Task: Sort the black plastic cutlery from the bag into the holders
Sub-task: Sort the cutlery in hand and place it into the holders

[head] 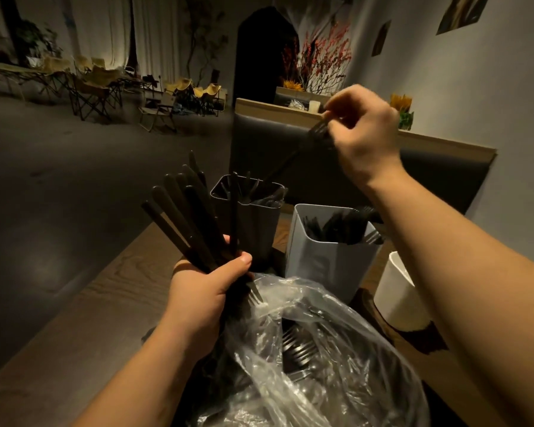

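Left hand (pixel 210 291) grips a cutlery bundle (pixel 185 217); right hand (pixel 364 134) pinches a blurred fork (pixel 316 132) above the dark holder (pixel 250 217). Our forearm (pixel 444 257) half hides a white holder (pixel 395 291); the bag (pixel 305 349) runs off-frame below.

A dim room with a dark, smooth floor (pixel 74 180); folding chairs (pixel 96 87) with tan seats stand before pale curtains (pixel 105 26) far left; a black arched doorway (pixel 265 50) beside red-blossomed branches (pixel 324 53); a dark padded bench back (pixel 290 149) beyond the wooden table (pixel 121 288); pictures (pixel 461 12) on the pale right wall (pixel 460 87).
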Demonstrator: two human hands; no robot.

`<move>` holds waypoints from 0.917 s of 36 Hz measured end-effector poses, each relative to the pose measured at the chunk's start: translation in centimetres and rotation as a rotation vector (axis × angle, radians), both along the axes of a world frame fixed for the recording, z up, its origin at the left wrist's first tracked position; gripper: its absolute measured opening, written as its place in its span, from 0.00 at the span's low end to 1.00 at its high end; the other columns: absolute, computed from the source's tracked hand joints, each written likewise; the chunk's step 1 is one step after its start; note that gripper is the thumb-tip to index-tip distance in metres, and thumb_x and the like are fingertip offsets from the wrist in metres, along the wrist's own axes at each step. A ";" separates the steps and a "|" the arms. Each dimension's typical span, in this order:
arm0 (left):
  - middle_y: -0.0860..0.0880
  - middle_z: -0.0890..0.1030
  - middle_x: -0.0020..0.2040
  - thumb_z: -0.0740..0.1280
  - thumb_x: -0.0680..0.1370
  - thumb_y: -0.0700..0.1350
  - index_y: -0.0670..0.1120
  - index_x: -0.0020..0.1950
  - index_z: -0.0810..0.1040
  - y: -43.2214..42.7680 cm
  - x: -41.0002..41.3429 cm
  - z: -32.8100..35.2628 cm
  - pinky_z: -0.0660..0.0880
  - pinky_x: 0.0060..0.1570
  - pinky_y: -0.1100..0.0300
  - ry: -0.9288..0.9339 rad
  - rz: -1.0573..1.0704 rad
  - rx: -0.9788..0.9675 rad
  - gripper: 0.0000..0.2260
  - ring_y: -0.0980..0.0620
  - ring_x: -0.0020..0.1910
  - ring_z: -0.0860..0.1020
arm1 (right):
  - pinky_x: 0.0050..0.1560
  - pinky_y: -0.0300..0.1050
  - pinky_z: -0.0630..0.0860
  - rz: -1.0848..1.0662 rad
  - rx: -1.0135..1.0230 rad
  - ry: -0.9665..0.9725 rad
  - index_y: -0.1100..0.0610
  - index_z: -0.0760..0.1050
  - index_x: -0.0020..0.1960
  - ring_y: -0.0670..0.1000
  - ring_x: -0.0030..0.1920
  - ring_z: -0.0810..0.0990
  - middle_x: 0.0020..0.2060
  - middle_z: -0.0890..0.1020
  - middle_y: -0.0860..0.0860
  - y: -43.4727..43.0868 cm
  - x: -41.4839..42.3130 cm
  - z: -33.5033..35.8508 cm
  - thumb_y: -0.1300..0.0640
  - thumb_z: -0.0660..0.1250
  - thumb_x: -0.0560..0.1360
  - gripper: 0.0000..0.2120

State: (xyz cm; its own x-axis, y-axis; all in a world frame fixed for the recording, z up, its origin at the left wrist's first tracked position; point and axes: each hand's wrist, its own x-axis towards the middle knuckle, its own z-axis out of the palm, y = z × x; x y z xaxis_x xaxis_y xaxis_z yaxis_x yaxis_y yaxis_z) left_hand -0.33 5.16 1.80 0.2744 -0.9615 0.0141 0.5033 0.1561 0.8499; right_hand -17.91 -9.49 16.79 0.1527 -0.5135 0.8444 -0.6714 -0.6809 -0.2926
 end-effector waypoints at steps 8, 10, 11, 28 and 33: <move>0.44 0.82 0.38 0.74 0.66 0.40 0.41 0.57 0.80 0.4 -0.8 -0.4 0.80 0.36 0.55 -0.078 -0.127 0.011 0.19 0.47 0.37 0.83 | 0.52 0.35 0.80 0.055 0.059 -0.136 0.55 0.79 0.53 0.45 0.51 0.83 0.48 0.83 0.49 3.0 -5.6 2.0 0.59 0.75 0.74 0.09; 0.44 0.81 0.37 0.74 0.66 0.40 0.39 0.59 0.78 0.5 -1.1 -0.6 0.80 0.34 0.57 -0.097 -0.144 0.010 0.21 0.47 0.36 0.83 | 0.51 0.37 0.80 0.067 0.060 -0.130 0.55 0.79 0.52 0.45 0.50 0.83 0.47 0.83 0.49 3.6 -6.2 1.7 0.59 0.75 0.74 0.09; 0.45 0.81 0.36 0.74 0.66 0.40 0.39 0.59 0.78 0.5 -1.2 -0.6 0.80 0.34 0.58 -0.101 -0.154 0.009 0.22 0.48 0.35 0.83 | 0.51 0.36 0.80 0.066 0.048 -0.130 0.54 0.79 0.52 0.44 0.49 0.83 0.46 0.83 0.48 3.8 -6.4 1.6 0.60 0.75 0.74 0.09; 0.47 0.80 0.37 0.76 0.66 0.42 0.42 0.55 0.79 0.5 -1.8 -1.3 0.77 0.39 0.56 -0.169 -0.200 -0.004 0.18 0.49 0.39 0.81 | 0.53 0.55 0.81 -0.049 0.133 0.259 0.52 0.81 0.53 0.50 0.49 0.83 0.47 0.85 0.49 3.6 -6.7 -3.5 0.61 0.71 0.75 0.08; 0.48 0.79 0.35 0.73 0.74 0.35 0.42 0.54 0.79 0.2 -1.5 -1.5 0.77 0.37 0.58 -0.169 -0.200 -0.011 0.10 0.51 0.37 0.80 | 0.59 0.52 0.74 -0.274 0.458 0.552 0.46 0.77 0.65 0.57 0.62 0.74 0.59 0.77 0.52 4.1 -5.1 -6.0 0.61 0.68 0.77 0.20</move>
State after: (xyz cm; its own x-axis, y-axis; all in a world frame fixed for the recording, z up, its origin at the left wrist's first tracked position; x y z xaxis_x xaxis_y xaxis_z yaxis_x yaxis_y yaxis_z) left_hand -1.88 5.40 0.28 0.0720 -0.9959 0.0540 0.3759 0.0773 0.9234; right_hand -22.98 -5.37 10.76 0.3070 -0.8740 0.3767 -0.9294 -0.3605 -0.0789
